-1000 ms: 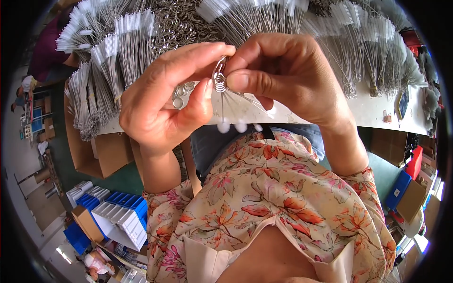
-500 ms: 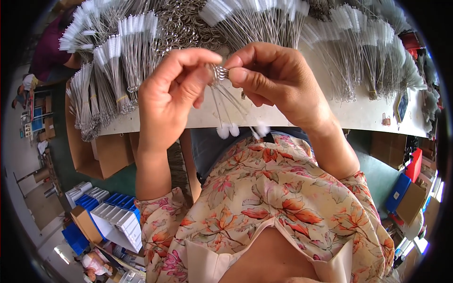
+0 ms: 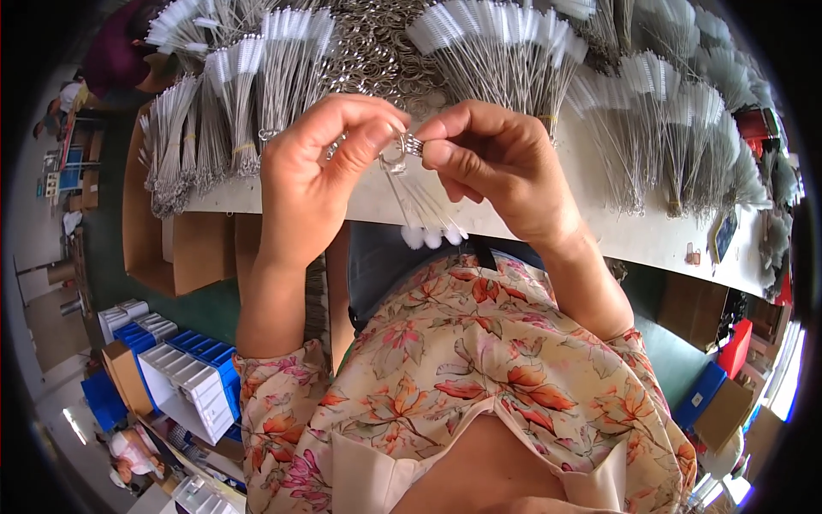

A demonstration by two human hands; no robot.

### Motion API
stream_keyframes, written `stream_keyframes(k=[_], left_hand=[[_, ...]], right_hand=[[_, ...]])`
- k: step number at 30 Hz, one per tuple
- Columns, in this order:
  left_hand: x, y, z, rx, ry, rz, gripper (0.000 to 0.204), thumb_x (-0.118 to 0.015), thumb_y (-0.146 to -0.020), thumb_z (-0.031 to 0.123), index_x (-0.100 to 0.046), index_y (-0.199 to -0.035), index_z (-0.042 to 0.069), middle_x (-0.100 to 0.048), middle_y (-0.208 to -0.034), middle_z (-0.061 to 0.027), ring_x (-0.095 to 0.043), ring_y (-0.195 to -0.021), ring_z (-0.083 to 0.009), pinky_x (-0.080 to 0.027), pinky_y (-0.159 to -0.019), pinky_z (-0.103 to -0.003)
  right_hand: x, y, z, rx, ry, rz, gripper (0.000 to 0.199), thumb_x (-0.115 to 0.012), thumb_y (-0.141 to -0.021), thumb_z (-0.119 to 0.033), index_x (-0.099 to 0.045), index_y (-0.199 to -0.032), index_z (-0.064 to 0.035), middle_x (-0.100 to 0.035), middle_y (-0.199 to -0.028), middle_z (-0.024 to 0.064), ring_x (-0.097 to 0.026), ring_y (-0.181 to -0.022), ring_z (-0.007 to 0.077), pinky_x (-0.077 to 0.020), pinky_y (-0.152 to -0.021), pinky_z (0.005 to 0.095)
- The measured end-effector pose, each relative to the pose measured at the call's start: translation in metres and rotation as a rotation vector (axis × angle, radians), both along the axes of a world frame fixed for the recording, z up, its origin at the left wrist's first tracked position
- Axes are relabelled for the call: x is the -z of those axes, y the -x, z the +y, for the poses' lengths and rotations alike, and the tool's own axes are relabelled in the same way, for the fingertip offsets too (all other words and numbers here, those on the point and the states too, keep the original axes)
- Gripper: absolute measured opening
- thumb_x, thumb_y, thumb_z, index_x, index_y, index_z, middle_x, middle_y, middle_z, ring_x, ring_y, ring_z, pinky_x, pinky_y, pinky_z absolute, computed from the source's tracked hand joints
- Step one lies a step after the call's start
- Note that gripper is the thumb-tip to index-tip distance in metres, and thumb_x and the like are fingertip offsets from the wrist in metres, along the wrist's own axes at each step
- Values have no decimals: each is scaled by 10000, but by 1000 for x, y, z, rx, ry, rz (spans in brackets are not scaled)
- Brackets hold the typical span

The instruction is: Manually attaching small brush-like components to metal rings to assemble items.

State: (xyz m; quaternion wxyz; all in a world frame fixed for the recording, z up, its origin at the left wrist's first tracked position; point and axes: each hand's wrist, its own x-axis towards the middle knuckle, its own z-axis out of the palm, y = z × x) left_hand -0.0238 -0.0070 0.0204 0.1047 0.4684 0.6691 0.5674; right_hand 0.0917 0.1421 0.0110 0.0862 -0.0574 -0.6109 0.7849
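Note:
Over the table's near edge my two hands meet, fingertips almost touching. My left hand [image 3: 310, 171] pinches a metal split ring [image 3: 393, 158] between thumb and forefinger. Pressed between the thumb and forefinger of my right hand [image 3: 505, 167] are the looped wire ends [image 3: 413, 145] of small brushes, right beside the ring. Several thin wire brushes [image 3: 418, 204] hang below, their white round tips [image 3: 432, 236] pointing toward me. Whether every loop sits on the ring cannot be made out.
A heap of metal rings [image 3: 377, 56] lies beyond my hands on the white table [image 3: 591, 201]. Bundles of wire brushes stand to the left [image 3: 235, 94] and right [image 3: 492, 51]. Below the table's left side is a cardboard box [image 3: 201, 257]; white and blue crates [image 3: 184, 385] stand nearer.
The view has shifted, so the table sits lower and further right. The ring now shows round between my fingertips, and the hanging brushes have drawn closer together.

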Motion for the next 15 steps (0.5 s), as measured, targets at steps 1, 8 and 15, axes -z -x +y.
stream_keyframes(k=[1,8,15], left_hand=[[4,0,1,-9,-2,3,132,-531,-883,99,-625,-891,6,-624,-840,-81,-579,-764,-128,-466,-678,-244],[1,-8,-9,25,-361,-629,187,-489,-898,118,-589,-932,-36,-617,-970,-149,-610,-841,-211,-454,-871,-381],[-36,12,-101,-208,-8,-232,173,-493,-895,106,-585,-896,-40,-622,-919,-137,-565,-625,-119,-474,-625,-248]], right_hand=[[1,1,-4,7,35,30,124,-620,-824,-62,-603,-920,15,-579,-744,0,-519,-625,45,-422,-542,185],[14,14,-37,206,-243,177,109,-675,-757,-32,-633,-857,-19,-628,-835,54,-603,-770,124,-501,-690,243],[63,9,-29,-10,-401,-96,151,-642,-805,-124,-624,-873,9,-642,-798,71,-606,-768,124,-468,-713,252]])
